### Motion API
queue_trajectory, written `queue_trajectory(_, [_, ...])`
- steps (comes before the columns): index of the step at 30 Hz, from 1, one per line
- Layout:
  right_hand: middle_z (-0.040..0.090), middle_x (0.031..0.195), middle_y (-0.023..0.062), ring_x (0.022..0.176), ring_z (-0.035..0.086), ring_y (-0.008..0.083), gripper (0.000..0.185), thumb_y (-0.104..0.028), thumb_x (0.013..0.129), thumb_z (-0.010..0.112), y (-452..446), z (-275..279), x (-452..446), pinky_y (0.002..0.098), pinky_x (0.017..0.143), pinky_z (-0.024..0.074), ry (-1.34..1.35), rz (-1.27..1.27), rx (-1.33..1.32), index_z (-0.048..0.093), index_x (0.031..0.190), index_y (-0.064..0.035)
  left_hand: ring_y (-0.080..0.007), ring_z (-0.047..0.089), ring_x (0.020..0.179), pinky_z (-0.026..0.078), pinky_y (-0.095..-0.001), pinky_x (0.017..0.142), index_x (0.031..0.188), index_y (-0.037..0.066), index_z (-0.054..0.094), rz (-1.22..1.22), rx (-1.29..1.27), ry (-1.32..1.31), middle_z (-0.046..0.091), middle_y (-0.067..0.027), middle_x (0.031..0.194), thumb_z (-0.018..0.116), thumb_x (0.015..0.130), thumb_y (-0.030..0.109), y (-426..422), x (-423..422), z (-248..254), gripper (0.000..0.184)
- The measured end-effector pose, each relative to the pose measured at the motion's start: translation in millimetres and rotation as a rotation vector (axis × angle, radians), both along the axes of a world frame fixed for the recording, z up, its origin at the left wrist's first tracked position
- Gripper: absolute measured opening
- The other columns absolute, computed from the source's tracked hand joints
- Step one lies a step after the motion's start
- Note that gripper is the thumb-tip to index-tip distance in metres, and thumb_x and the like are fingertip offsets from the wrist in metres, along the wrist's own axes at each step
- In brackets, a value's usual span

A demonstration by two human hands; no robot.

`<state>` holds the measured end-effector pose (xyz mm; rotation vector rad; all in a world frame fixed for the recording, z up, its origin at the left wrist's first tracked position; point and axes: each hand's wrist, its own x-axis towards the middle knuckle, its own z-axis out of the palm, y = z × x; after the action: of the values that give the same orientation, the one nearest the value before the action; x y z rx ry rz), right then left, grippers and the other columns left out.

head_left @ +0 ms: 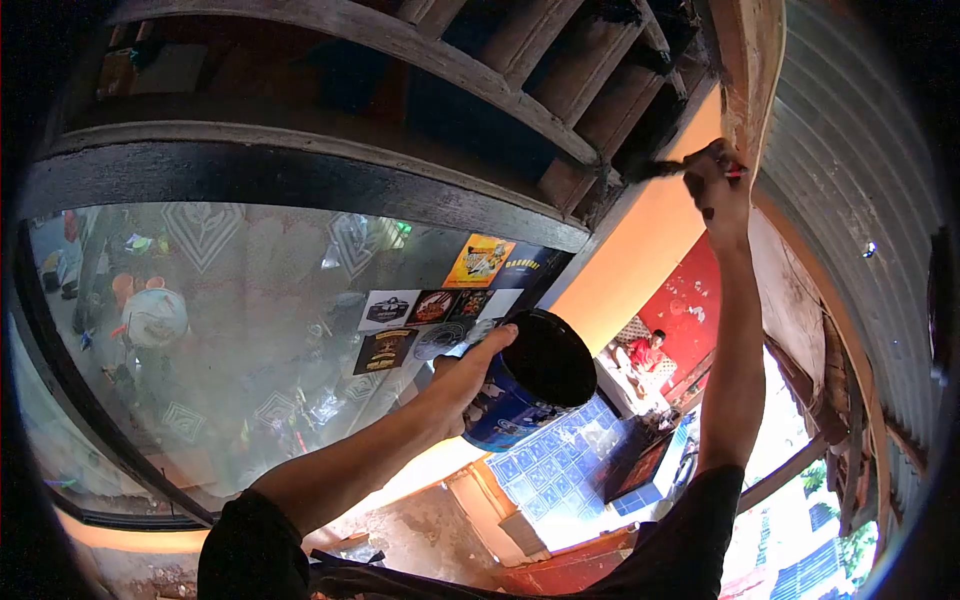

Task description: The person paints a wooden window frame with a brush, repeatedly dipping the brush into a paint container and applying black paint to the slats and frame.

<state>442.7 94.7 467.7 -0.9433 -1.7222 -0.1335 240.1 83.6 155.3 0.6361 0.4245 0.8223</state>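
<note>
The brush (657,170) is at the upper right, its dark bristles pointing left beside the slatted wooden frame (560,125); whether they touch it I cannot tell. The right hand (716,180) is closed around its handle, at the bristles' right. Lower and nearer the middle, the left hand (478,368) grips the blue can (505,400) by its side, thumb over the rim; the inside looks black. Left of the can is the glass pane (270,290) with stickers (433,308). Far beyond, a person in red (646,350) sits.
</note>
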Motion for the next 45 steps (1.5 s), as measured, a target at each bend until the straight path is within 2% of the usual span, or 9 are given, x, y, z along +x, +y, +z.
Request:
queue_trajectory(4, [0.053,0.064,0.0033,0.055,0.044,0.0107,0.014,-0.011,0.095,0.062,-0.5,-16.0,-12.6,0.0279,0.051,0.0380,-0.445,-0.202,0.613,0.055,0.085,-0.0042,-0.0341,0.065,0.108,0.056,-0.0466,0.093,0.141,-0.004,0.031,0.022,-0.026,0.044,0.056,-0.0240,0.127,0.078,0.077,0.049,4.2,3.1,-4.7,0.095])
queue_trajectory(8, [0.056,0.068,0.0074,0.060,0.052,0.0127,0.008,0.001,0.089,0.057,-1.5,-62.7,9.9,0.0278,0.058,0.0446,-0.615,-0.253,0.414,0.052,0.085,-0.0032,-0.0343,0.055,0.126,0.044,-0.0514,0.106,0.144,0.004,0.039,0.015,0.006,0.092,0.053,-0.0222,0.139,0.065,0.088,0.056,-1.3,-2.5,0.3,0.080])
queue_trajectory(15, [0.048,0.064,-0.0012,0.054,0.039,0.0070,0.016,-0.001,0.084,0.056,1.3,-54.2,18.0,0.0234,0.048,0.0296,0.054,0.351,-0.235,0.045,0.075,-0.0090,-0.0345,0.056,0.126,0.044,-0.0524,0.106,0.144,0.005,0.040,-0.061,0.030,0.094,0.054,-0.0217,0.139,0.064,0.089,0.055,-11.8,-10.9,15.3,0.078])
queue_trajectory(22, [0.055,0.067,-0.0005,0.049,0.044,0.0066,0.009,-0.010,0.092,0.062,10.3,41.3,16.6,0.0251,0.044,0.0331,-0.025,0.061,0.168,0.056,0.086,-0.0072,-0.0351,0.054,0.128,0.043,-0.0527,0.106,0.147,0.003,0.037,-0.115,0.053,0.063,0.048,-0.0227,0.146,0.059,0.091,0.058,-13.9,-13.7,12.8,0.081])
queue_trajectory(28, [0.057,0.073,0.0000,0.064,0.052,0.0078,0.013,-0.012,0.095,0.062,18.3,13.4,1.7,0.0258,0.058,0.0425,0.050,-0.056,0.523,0.053,0.090,-0.0055,-0.0357,0.056,0.126,0.046,-0.0509,0.105,0.148,0.006,0.034,-0.096,0.046,0.011,0.050,-0.0222,0.142,0.067,0.088,0.050,-5.3,-7.2,-6.1,0.081])
queue_trajectory(34, [0.048,0.067,0.0006,0.066,0.044,0.0079,0.009,0.001,0.084,0.054,20.7,-69.7,30.5,0.0255,0.061,0.0384,-0.106,0.078,0.130,0.047,0.081,-0.0034,-0.0355,0.054,0.127,0.044,-0.0515,0.106,0.147,0.007,0.039,-0.097,0.051,0.111,0.051,-0.0214,0.143,0.060,0.090,0.056,-29.8,-16.1,20.6,0.078])
queue_trajectory(38, [0.047,0.063,0.0001,0.058,0.044,0.0108,0.011,-0.003,0.077,0.063,3.5,-73.6,37.1,0.0283,0.054,0.0388,-0.123,0.140,-0.383,0.052,0.077,-0.0062,-0.0462,0.031,0.142,0.021,-0.0779,0.102,0.154,0.012,0.029,-0.114,0.130,0.166,0.029,-0.0221,0.158,0.057,0.084,0.069,-32.5,-13.8,16.1,0.094])
queue_trajectory(42, [0.055,0.061,0.0017,0.053,0.049,0.0111,0.015,-0.017,0.076,0.071,-4.0,-33.6,14.6,0.0303,0.048,0.0396,0.032,-0.202,-0.093,0.061,0.083,-0.0084,-0.0443,0.031,0.142,0.020,-0.0757,0.105,0.153,0.011,0.031,-0.106,0.108,0.185,0.033,-0.0193,0.157,0.057,0.085,0.067,-27.1,-12.8,5.4,0.092])
queue_trajectory(45, [0.055,0.061,0.0014,0.053,0.051,0.0116,0.014,-0.018,0.082,0.066,29.0,15.2,36.6,0.0299,0.050,0.0418,-0.102,-0.028,0.171,0.057,0.082,-0.0070,-0.0447,0.027,0.144,0.015,-0.0764,0.105,0.153,0.012,0.029,-0.074,0.073,0.209,0.030,-0.0176,0.159,0.057,0.084,0.068,-30.6,-13.3,9.9,0.093])
